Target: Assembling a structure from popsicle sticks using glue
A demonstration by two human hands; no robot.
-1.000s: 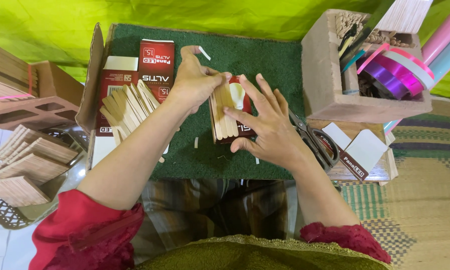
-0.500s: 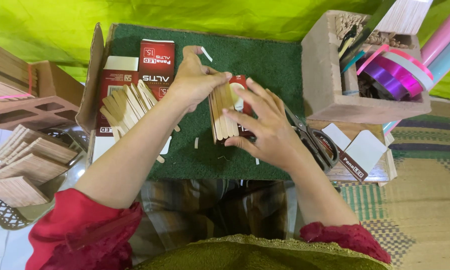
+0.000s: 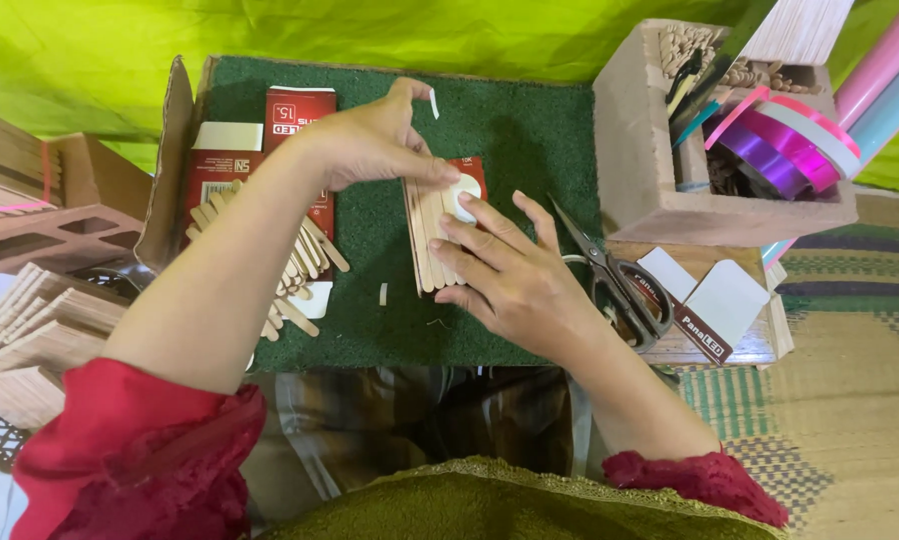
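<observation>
Head view: left hand pinches flat wooden sticks on fuzzy green mat; right hand presses them, fingers spread.

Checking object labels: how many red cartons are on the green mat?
3. One red carton at the mat's back left, one beside it under the loose sticks, one mostly hidden under the stick panel both hands press. More may be hidden.

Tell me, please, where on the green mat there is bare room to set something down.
Bare green mat lies along the far edge, beyond both hands, up to the cardboard box. The near strip below the right hand is free too. The left side is crowded with loose wooden sticks.
</observation>
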